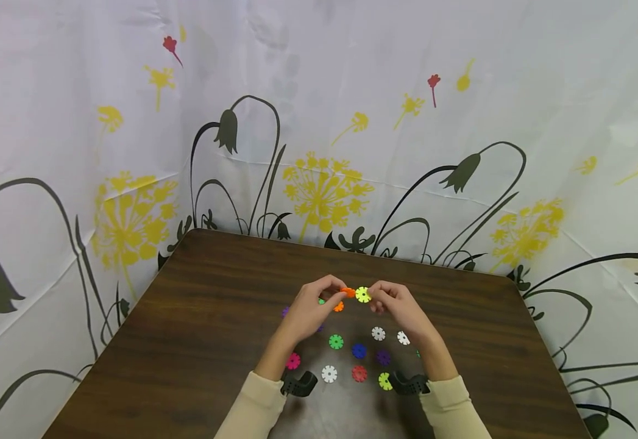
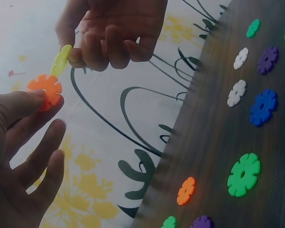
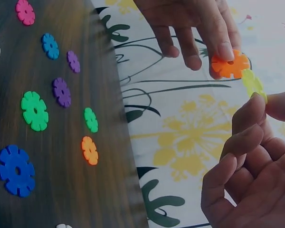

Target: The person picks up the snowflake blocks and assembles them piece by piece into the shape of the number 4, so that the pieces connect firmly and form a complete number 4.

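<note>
My left hand [image 1: 309,312] pinches an orange notched disc [image 2: 52,86] between thumb and fingers. In the right hand [image 1: 404,308], a yellow notched disc [image 3: 252,82] is held between thumb and index finger. Both discs are raised above the far part of the table, and their edges meet in both wrist views, with the yellow one turned at an angle to the orange one. The other fingers of my left hand are spread loosely, while those of my right hand are curled toward the palm.
Several notched discs lie flat on the dark wooden table [image 1: 198,341], among them a green one [image 1: 336,341], a blue one [image 1: 359,350], a red one [image 1: 359,374] and a white one [image 1: 329,374]. Another orange disc [image 3: 90,150] lies nearer the far edge. Behind the table hangs a flower-patterned curtain [image 1: 319,91].
</note>
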